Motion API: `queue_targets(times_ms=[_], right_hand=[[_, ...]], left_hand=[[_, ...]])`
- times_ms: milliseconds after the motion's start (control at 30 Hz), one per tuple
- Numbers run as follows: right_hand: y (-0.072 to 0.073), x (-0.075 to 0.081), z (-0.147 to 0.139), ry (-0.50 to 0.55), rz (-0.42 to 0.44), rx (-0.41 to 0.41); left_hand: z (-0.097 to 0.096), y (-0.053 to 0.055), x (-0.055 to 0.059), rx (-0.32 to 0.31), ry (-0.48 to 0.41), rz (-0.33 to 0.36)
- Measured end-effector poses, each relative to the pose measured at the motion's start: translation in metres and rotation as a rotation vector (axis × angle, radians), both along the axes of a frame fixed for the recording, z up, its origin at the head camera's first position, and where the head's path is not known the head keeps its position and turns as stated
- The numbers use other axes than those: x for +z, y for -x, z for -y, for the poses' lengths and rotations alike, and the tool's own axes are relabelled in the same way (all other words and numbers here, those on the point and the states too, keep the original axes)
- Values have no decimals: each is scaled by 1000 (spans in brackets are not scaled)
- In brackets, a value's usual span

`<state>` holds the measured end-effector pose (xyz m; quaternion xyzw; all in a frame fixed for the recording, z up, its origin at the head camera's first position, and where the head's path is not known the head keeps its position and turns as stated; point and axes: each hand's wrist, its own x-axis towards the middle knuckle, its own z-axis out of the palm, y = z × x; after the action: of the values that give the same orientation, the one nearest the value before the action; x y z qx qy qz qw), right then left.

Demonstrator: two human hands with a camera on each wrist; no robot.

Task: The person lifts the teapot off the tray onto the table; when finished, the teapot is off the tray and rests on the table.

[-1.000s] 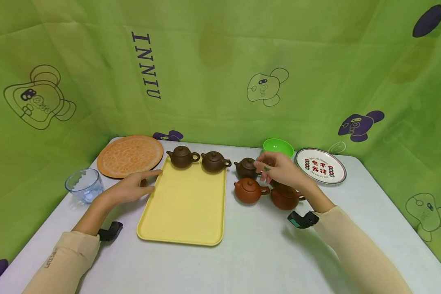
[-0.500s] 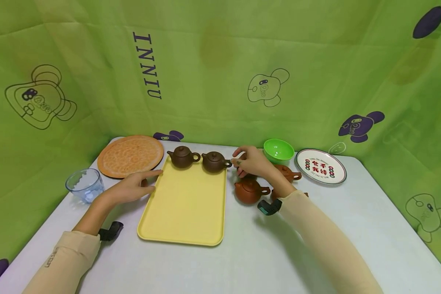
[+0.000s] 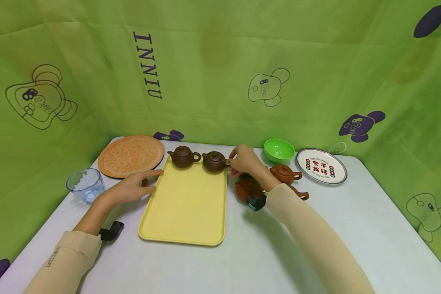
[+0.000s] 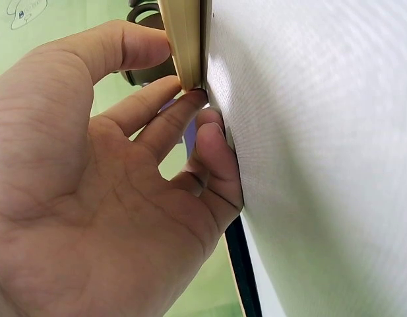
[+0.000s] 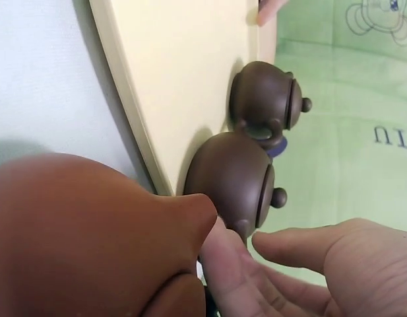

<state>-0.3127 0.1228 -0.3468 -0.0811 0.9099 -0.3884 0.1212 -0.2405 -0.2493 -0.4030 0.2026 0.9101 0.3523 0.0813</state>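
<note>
My left hand (image 3: 135, 188) lies at the left rim of the yellow tray (image 3: 185, 208); thumb and fingertips touch the rim, with the other fingers loosely bent, as the left wrist view shows. Two dark brown teapots (image 3: 182, 157) stand at the tray's far end. My right hand (image 3: 245, 160) is at the right-hand dark teapot (image 3: 213, 163), thumb and fingers on either side of its handle, seemingly pinching it. Beneath my right wrist is a reddish-brown teapot (image 3: 244, 194), whose spout looms close in the right wrist view. The third dark teapot is mostly hidden by my hand.
Right of my right wrist stand reddish teapots (image 3: 282, 174), one partly covered by the sleeve. Behind are a green bowl (image 3: 279, 151) and a white plate (image 3: 321, 166). On the left lie a round pizza-patterned board (image 3: 130, 157) and a clear bluish bowl (image 3: 85, 185).
My right hand has moved left from the third dark teapot to the handle of the teapot at the tray's right corner. My left hand has stayed at the tray rim.
</note>
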Motion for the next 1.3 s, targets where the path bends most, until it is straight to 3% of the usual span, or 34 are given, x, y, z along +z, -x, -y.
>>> queue_targets(times_ms=[233, 600, 833, 1067, 1300], right_hand=[[-2, -1, 5, -103, -42, 13], [-6, -6, 10, -131, 32, -24], [-9, -7, 10, -11, 119, -61], [-8, -8, 11, -16, 94, -59], [-9, -8, 9, 88, 116, -63]], left_hand=[[0, 2, -2, 3, 4, 5], [0, 3, -1, 10, 5, 9], [0, 3, -2, 7, 2, 18], [2, 3, -2, 7, 3, 16], [3, 3, -3, 2, -5, 20]])
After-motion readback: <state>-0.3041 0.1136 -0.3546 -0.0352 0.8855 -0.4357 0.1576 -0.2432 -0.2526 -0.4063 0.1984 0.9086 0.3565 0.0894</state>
